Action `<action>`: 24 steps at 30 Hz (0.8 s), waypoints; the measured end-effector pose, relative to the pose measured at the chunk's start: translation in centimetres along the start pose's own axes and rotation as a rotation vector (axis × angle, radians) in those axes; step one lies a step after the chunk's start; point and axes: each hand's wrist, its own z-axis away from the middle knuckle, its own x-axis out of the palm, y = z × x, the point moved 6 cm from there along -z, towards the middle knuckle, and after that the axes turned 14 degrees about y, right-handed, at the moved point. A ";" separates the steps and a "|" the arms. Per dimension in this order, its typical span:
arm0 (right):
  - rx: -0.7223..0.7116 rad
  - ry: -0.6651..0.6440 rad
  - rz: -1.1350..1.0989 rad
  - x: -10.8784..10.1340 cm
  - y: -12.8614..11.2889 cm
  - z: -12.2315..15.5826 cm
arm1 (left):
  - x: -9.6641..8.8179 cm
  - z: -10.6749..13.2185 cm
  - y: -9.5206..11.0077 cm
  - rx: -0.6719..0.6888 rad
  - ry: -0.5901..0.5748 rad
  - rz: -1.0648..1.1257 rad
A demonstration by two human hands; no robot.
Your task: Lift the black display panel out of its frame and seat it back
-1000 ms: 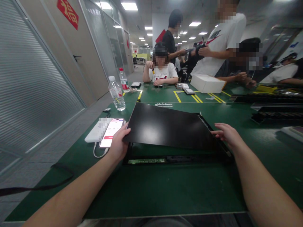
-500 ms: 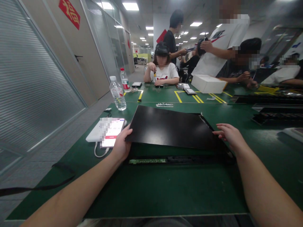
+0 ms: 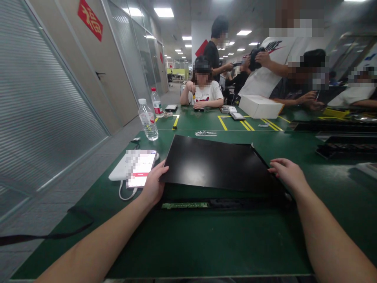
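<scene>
A large flat black panel [image 3: 215, 163] lies in front of me on the green table [image 3: 206, 236], its near edge raised a little above a black frame with a green circuit strip [image 3: 184, 205]. My left hand [image 3: 153, 184] grips the panel's near left corner, thumb on top. My right hand [image 3: 287, 175] holds the near right edge, fingers curled over the panel.
A phone [image 3: 140, 169] on a white power bank with a cable lies left of the panel. Two water bottles [image 3: 148, 120] stand beyond it. A white box [image 3: 259, 106], black trays [image 3: 344, 143] and several people fill the far side. A black strap [image 3: 44, 236] hangs at left.
The panel's near edge has come down closer to the frame, with both hands staying on its corners. The view has tilted slightly.
</scene>
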 end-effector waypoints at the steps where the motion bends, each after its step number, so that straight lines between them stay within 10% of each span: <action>1: -0.004 0.013 0.066 -0.2 -0.2 0.1 | 0.0 0.0 0.0 -0.001 -0.002 0.001; 24: -0.164 -0.007 0.363 0.5 1.3 -1.1 | -0.4 0.2 -0.4 -0.089 0.154 -0.138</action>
